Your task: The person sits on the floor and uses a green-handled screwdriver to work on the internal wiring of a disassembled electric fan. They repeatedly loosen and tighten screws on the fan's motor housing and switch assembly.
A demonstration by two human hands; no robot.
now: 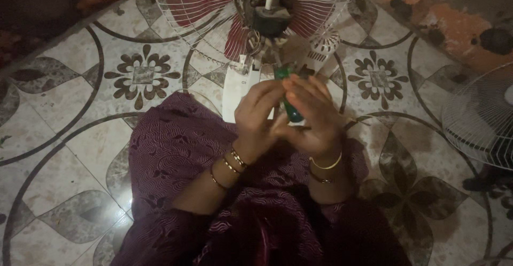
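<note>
My left hand (pixel 256 116) and my right hand (pixel 312 116) are held together above my lap, both closed around a small green tool (pixel 291 108) that looks like a screwdriver handle. Its green top pokes out above my fingers near a dark small part at the tip. Gold bangles ring both wrists. Just beyond my hands lies a dismantled fan (pixel 256 9) on the floor, with red blades behind a white wire guard and its dark motor exposed. The fan's white body (pixel 238 90) points toward me.
I sit on a patterned tile floor (pixel 80 138) with flower motifs, my lap covered in dark maroon cloth (pixel 181 154). Another white wire fan guard (pixel 481 116) lies at the right edge. An orange-stained wall (pixel 454 20) rises at the upper right.
</note>
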